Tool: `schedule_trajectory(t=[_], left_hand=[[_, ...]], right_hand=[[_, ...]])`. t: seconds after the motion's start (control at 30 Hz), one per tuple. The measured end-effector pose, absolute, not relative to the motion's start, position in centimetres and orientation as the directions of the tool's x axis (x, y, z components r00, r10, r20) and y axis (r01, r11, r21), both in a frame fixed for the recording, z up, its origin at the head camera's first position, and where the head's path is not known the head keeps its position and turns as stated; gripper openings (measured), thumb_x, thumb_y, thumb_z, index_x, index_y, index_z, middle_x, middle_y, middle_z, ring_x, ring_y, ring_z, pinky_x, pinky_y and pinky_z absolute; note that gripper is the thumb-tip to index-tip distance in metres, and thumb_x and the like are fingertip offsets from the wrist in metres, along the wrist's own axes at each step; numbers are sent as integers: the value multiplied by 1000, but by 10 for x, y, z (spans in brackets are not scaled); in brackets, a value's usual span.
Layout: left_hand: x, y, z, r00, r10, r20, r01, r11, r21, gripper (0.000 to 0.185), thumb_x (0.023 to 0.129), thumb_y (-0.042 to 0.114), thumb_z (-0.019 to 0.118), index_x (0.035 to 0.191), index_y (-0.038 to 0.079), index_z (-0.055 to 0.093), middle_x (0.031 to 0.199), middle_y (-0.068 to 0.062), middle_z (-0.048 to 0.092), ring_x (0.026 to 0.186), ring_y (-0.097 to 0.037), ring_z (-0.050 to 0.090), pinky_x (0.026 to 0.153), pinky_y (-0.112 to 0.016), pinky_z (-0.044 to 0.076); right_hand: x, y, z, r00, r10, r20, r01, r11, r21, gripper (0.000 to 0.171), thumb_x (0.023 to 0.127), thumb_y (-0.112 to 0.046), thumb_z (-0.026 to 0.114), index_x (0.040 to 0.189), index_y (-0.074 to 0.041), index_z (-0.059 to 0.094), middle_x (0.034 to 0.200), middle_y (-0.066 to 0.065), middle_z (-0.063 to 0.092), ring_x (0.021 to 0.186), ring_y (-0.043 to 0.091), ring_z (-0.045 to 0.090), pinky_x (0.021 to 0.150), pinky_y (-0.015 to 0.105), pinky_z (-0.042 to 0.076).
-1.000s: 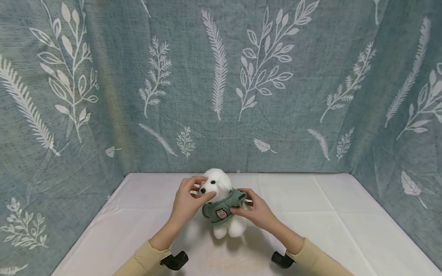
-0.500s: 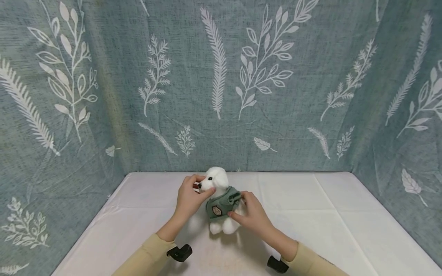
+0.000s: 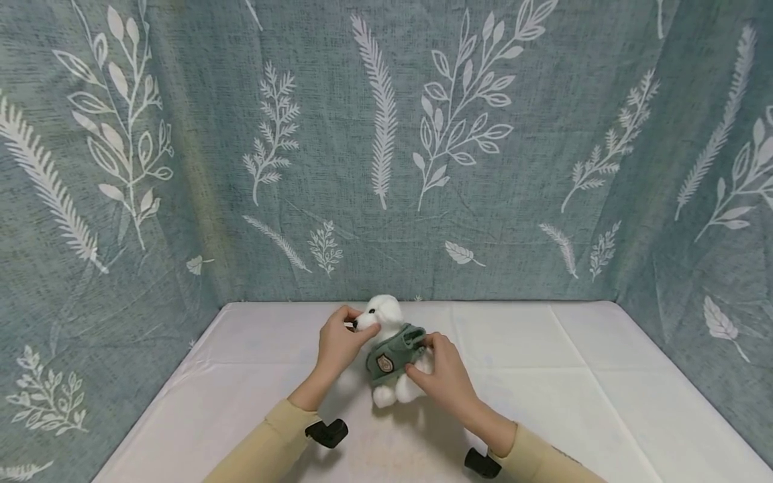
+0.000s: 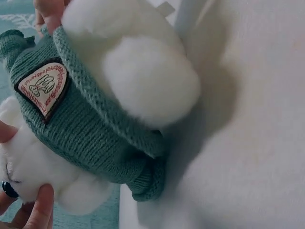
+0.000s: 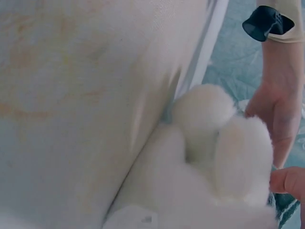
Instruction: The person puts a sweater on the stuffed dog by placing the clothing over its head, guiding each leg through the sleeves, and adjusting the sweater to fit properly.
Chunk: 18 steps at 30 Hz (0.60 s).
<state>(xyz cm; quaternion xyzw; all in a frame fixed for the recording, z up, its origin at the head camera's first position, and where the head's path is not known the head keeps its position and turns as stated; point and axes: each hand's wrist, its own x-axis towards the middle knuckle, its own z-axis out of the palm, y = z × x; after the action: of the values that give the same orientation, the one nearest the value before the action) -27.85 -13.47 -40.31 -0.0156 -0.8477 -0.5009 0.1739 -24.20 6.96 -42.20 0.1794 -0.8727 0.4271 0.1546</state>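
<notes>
Head view: a small white plush dog (image 3: 386, 349) in a green knitted sweater (image 3: 391, 351) sits upright on the white cloth-covered table (image 3: 574, 376), near the table's far edge at about 12 o'clock from the person. The left hand (image 3: 338, 345) lies at the toy's 9 o'clock, fingers and thumb curled round the fluffy head with the thumb under the muzzle. The right hand (image 3: 443, 376) lies at the toy's 4 o'clock, its fingertips pinching the sweater at the shoulder and side. Both arms wear pale yellow sleeves (image 3: 266, 446), each with a black wrist mount (image 3: 327, 433) near the cuff. A grey-green curtain printed with white leaves (image 3: 386, 147) hangs behind and to both sides of the table.

The left wrist view shows the sweater (image 4: 81, 124) close up, with a shield-shaped cream patch (image 4: 44, 88) stitched on the chest, a white paw (image 4: 150, 81) poking out at 2 o'clock of the patch, and fingertips (image 4: 40, 210) against the white fur at 7 o'clock.

The right wrist view shows the toy's two fluffy feet (image 5: 224, 143) resting on the table, the left hand (image 5: 279, 107) at their 2 o'clock, and one right fingertip (image 5: 288, 181) touching the fur.
</notes>
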Motion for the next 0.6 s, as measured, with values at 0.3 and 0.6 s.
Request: schedule_trajectory(t=[0.3,0.6], left_hand=[[-278,-121,-418,-984,-91,150,94,451,888,34,80,33,75,94,7,57,101,-11,59,64,-17,61,57,-28,46],[-281,-109,-425,-991,-65,120,76,461,884,33,82,32,72,91,7,53,98,-10,58,61,-14,55,57,-28,44]], right_hand=[[-237,84,-417,-921,-151,359,-368,641,-674,32,80,-21,70,106,-7,58,107,7,61,105,26,55,90,45,46],[-239,96,-417,-931,-145,334,-346,641,-685,36,82,-28,71,108,-7,59,107,7,62,106,26,57,91,46,46]])
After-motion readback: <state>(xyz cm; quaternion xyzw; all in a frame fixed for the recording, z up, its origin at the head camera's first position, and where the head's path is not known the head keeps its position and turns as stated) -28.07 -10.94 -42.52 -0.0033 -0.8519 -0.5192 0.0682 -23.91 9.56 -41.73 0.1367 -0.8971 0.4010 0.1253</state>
